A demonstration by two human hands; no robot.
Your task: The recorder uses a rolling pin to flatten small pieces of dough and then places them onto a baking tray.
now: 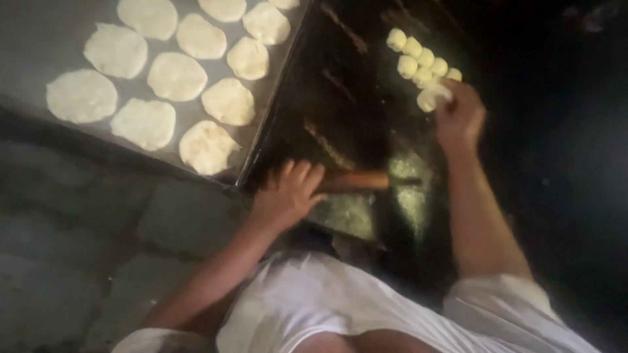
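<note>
1. On the grey tray [39, 39], at about 10 o'clock, lie flat rolled dough rounds [176, 76], side by side, thin and floppy.
2. The left hand [288, 193] rests near the centre with fingers spread over the end of a wooden rolling pin [356, 181]; it looks stiff and smooth, best held at its ends.
3. On the dark tabletop [353, 117] a row of small dough balls [418, 55] sits at 1 o'clock.
4. The right hand [460, 117] pinches one dough ball [432, 97] at the near end of the row. I judge it soft, light and a little sticky, so a gentle grip around its sides suits it.
</note>
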